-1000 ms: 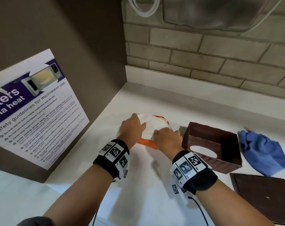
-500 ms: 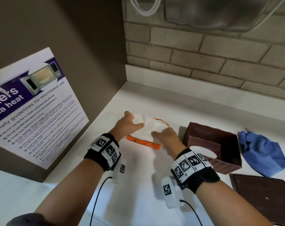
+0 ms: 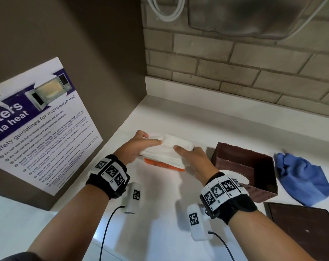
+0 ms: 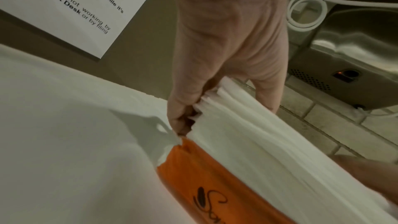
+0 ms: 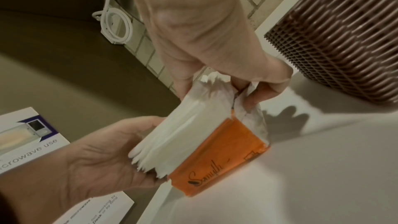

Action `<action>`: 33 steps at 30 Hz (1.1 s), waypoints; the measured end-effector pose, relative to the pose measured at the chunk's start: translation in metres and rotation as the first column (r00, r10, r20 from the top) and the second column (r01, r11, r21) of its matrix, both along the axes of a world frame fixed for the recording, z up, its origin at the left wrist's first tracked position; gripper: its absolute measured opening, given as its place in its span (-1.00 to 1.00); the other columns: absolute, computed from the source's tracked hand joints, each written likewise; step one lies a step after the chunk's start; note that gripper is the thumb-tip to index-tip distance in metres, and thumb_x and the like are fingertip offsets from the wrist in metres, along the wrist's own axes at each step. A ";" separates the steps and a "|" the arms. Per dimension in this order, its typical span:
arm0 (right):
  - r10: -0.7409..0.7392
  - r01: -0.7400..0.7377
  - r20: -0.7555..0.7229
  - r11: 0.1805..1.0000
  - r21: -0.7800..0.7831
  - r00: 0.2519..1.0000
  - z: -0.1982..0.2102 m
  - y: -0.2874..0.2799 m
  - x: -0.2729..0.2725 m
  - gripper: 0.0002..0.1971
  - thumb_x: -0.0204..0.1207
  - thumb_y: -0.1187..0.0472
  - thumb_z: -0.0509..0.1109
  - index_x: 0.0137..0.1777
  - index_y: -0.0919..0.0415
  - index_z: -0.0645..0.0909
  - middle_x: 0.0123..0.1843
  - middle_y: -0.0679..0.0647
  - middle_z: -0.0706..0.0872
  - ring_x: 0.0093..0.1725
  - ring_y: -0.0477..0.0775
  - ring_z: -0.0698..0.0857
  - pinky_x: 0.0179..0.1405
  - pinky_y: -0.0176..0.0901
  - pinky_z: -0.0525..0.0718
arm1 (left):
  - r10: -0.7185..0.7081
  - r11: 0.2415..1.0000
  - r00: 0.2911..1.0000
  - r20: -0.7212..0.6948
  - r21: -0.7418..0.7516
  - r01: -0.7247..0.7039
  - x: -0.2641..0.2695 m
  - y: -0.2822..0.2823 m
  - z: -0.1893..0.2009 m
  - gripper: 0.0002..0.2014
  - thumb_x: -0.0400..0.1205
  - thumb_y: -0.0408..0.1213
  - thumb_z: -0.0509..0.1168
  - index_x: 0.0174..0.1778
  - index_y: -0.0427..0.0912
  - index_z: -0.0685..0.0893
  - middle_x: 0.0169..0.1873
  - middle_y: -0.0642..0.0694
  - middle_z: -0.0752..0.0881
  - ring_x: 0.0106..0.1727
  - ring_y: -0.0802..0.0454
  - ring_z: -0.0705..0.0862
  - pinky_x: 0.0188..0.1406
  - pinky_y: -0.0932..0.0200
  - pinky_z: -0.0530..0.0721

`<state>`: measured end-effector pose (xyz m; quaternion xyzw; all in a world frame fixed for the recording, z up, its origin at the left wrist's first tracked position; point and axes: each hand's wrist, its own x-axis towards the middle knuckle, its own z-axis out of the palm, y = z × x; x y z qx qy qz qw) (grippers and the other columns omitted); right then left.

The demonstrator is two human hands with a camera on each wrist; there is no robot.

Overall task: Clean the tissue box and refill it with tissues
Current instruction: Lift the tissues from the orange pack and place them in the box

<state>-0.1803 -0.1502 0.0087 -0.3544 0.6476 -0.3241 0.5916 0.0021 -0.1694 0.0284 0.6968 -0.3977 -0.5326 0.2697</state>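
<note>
Gripping tissue stack [image 3: 166, 147] by its ends, both hands now lifting it from orange wrapper [image 3: 163, 165].

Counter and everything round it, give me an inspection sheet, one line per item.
Surface: white counter, in a corner.
Job's things: tissues in an orange wrapper; brown box upside down, open; brown lid flat beside it.
Clutter: blue cloth, crumpled.
Grips: left hand and right hand grip opposite ends of the tissues.
Cables: black wrist leads; coiled white cable on the wall.
Surroundings: brick wall, microwave poster, steel fixture.
</note>
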 end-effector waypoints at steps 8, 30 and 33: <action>0.014 -0.013 -0.006 0.999 0.044 1.000 0.004 -0.004 -0.003 -0.06 -0.06 -0.39 0.55 0.26 0.21 0.56 0.09 0.07 0.79 0.03 0.16 0.79 0.14 0.10 0.74 | 0.156 0.986 0.961 -0.228 0.087 -0.140 -0.002 0.004 0.010 -0.39 0.46 -0.13 0.49 0.37 -0.01 0.35 0.09 -0.09 0.62 0.00 -0.02 0.65 -0.19 0.12 0.57; -0.110 0.105 -0.048 0.989 -0.102 0.993 0.054 0.013 -0.025 -0.37 0.60 -0.27 0.03 0.41 0.21 0.47 0.32 0.18 0.63 0.30 0.18 0.59 0.41 0.13 0.48 | 0.180 0.980 0.733 -0.656 0.057 -0.189 0.024 0.034 0.049 -0.69 0.51 -0.24 0.34 0.16 -0.23 0.67 0.09 -0.21 0.74 0.00 -0.11 0.74 -0.06 0.08 0.73; -0.166 0.187 0.259 0.981 -0.058 0.952 0.063 0.018 -0.026 -0.36 0.58 -0.29 0.10 0.33 0.28 0.51 0.03 0.13 0.68 -0.07 0.05 0.67 0.10 -0.10 0.61 | 0.161 0.976 0.673 -0.722 0.013 -0.220 0.018 0.040 0.061 -0.70 0.41 -0.26 0.36 0.06 -0.23 0.70 0.02 -0.19 0.76 -0.05 -0.10 0.75 0.04 0.02 0.66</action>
